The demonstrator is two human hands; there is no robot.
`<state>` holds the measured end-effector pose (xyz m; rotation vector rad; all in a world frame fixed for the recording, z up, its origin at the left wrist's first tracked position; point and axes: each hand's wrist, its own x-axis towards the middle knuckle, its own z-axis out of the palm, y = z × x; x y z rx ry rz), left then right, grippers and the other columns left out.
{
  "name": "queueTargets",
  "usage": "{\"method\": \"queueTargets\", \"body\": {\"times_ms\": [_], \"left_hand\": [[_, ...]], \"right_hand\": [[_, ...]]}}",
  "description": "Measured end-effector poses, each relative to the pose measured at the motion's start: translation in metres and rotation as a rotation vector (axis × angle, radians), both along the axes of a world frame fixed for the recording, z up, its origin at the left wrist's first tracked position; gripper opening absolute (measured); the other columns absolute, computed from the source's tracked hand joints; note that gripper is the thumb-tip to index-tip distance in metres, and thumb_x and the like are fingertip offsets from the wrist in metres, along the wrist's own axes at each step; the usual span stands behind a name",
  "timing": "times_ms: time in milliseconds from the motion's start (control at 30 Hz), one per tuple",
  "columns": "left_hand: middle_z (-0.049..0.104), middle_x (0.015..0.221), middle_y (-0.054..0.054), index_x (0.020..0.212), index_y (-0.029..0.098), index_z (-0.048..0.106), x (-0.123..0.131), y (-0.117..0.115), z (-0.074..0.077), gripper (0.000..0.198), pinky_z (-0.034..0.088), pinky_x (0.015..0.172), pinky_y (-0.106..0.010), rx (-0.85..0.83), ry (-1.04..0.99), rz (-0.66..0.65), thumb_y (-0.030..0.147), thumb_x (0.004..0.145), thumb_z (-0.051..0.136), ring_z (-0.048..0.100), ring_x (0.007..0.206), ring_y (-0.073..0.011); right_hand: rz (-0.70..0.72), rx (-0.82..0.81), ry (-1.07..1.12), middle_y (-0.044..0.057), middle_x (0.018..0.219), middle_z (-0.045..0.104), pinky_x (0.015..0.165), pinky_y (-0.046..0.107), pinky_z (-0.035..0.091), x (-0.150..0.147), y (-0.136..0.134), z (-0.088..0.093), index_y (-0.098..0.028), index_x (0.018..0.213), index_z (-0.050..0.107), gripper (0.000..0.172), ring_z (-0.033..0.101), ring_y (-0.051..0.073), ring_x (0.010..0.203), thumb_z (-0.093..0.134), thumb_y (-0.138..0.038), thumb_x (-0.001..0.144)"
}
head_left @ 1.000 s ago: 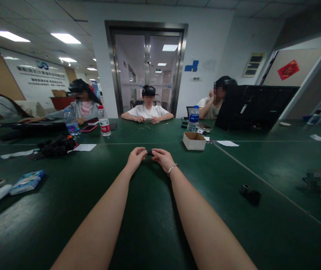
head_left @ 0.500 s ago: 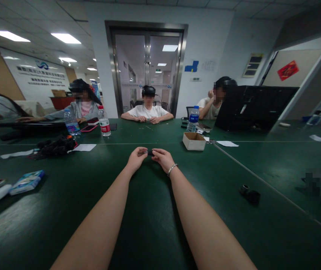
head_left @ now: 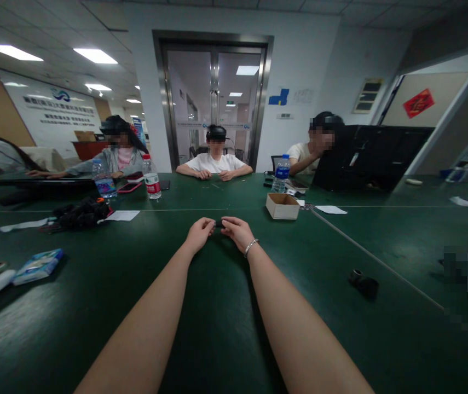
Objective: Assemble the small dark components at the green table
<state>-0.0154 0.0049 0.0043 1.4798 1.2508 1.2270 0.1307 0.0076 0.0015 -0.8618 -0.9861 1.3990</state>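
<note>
Both arms reach forward over the dark green table (head_left: 217, 339). Between my fingertips is a small dark object (head_left: 218, 224), mostly covered by the fingers and too small to name. My left hand (head_left: 200, 232) is closed, pinching its left end. On the other end, my right hand (head_left: 237, 232) is closed with thumb and fingers together. A silver bracelet (head_left: 251, 247) circles my right wrist.
An open cardboard box (head_left: 282, 207) stands beyond my right hand. Bottles (head_left: 152, 179) and a black tangled bundle (head_left: 81, 214) lie left. A black strap-like item (head_left: 364, 284) is at right. Several people sit around the table, one opposite (head_left: 216, 164).
My left fingers have shifted slightly on the dark object; my right hand keeps its place. At the right, a seated person's hand has come down from the head.
</note>
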Motion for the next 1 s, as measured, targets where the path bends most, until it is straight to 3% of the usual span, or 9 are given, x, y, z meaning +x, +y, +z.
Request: {"method": "queueTargets", "body": {"times_ms": [133,267,367,433,567,633,733,833,1000], "left_hand": [[0.062,0.08,-0.005,0.085,0.016,0.059,-0.001,0.001,-0.002,0.029,0.044,0.062,-0.024,0.038,-0.088,0.013,0.04,0.069,0.062,0.057,0.069,-0.0133],[0.059,0.066,-0.004,0.075,0.014,0.058,-0.001,0.002,-0.003,0.031,0.042,0.056,-0.025,-0.027,-0.029,0.027,0.045,0.074,0.054,0.055,0.058,-0.0129],[0.062,0.08,-0.005,0.084,0.016,0.058,-0.002,0.002,-0.004,0.027,0.044,0.064,-0.025,0.097,-0.006,0.004,0.036,0.067,0.066,0.058,0.072,-0.0138],[0.062,0.088,-0.007,0.09,0.016,0.057,-0.003,0.002,-0.004,0.032,0.045,0.065,-0.025,0.083,-0.048,0.011,0.038,0.068,0.065,0.059,0.075,-0.0144],[0.06,0.069,-0.006,0.081,0.013,0.057,-0.002,0.003,-0.005,0.032,0.044,0.057,-0.026,-0.033,-0.046,-0.013,0.044,0.076,0.053,0.056,0.059,-0.0132],[0.061,0.073,-0.005,0.081,0.014,0.057,-0.002,0.003,-0.006,0.027,0.046,0.065,-0.028,0.054,-0.036,-0.018,0.037,0.069,0.063,0.058,0.065,-0.0137],[0.062,0.086,-0.006,0.09,0.016,0.057,-0.002,0.004,-0.009,0.035,0.047,0.078,-0.033,0.129,-0.077,-0.006,0.032,0.062,0.07,0.059,0.079,-0.016],[0.063,0.082,-0.007,0.091,0.015,0.058,-0.003,0.006,-0.011,0.031,0.048,0.077,-0.037,0.079,-0.074,-0.055,0.034,0.067,0.065,0.06,0.077,-0.0179],[0.063,0.084,-0.006,0.085,0.016,0.059,-0.004,0.005,-0.01,0.031,0.046,0.083,-0.034,0.189,-0.06,-0.058,0.026,0.059,0.071,0.059,0.08,-0.016]], "right_hand": [[0.001,-0.009,-0.004,0.0,0.063,0.063,0.058,0.022,0.052,0.0,-0.001,0.001,-0.013,0.081,0.065,0.017,0.057,0.008,0.05,0.07,-0.013,0.064],[0.009,-0.006,-0.021,0.001,0.064,0.063,0.058,0.023,0.052,0.0,-0.002,0.003,-0.013,0.081,0.065,0.018,0.057,0.007,0.051,0.071,-0.013,0.064],[0.009,-0.009,-0.002,0.0,0.062,0.062,0.06,0.023,0.052,0.0,-0.003,0.003,-0.013,0.081,0.065,0.017,0.057,0.007,0.05,0.069,-0.011,0.065],[0.008,-0.014,-0.002,-0.001,0.06,0.061,0.06,0.023,0.052,0.0,-0.004,0.004,-0.013,0.082,0.065,0.016,0.057,0.007,0.05,0.068,-0.011,0.066],[0.008,-0.012,-0.012,0.0,0.062,0.062,0.058,0.022,0.052,0.0,-0.004,0.004,-0.013,0.082,0.065,0.016,0.057,0.007,0.05,0.067,-0.009,0.067],[0.005,-0.013,0.004,0.0,0.062,0.062,0.058,0.021,0.052,0.0,-0.004,0.004,-0.013,0.081,0.065,0.015,0.057,0.007,0.049,0.067,-0.009,0.067],[-0.001,-0.017,0.018,-0.001,0.06,0.062,0.057,0.021,0.052,0.0,-0.004,0.004,-0.012,0.081,0.065,0.014,0.057,0.007,0.048,0.067,-0.009,0.067],[0.004,-0.015,0.011,0.0,0.061,0.062,0.056,0.021,0.052,-0.001,-0.004,0.004,-0.012,0.081,0.065,0.015,0.057,0.007,0.048,0.068,-0.009,0.066],[0.007,-0.021,0.028,0.0,0.059,0.062,0.056,0.021,0.053,-0.001,-0.004,0.005,-0.011,0.08,0.065,0.012,0.057,0.007,0.048,0.065,-0.008,0.069]]}}
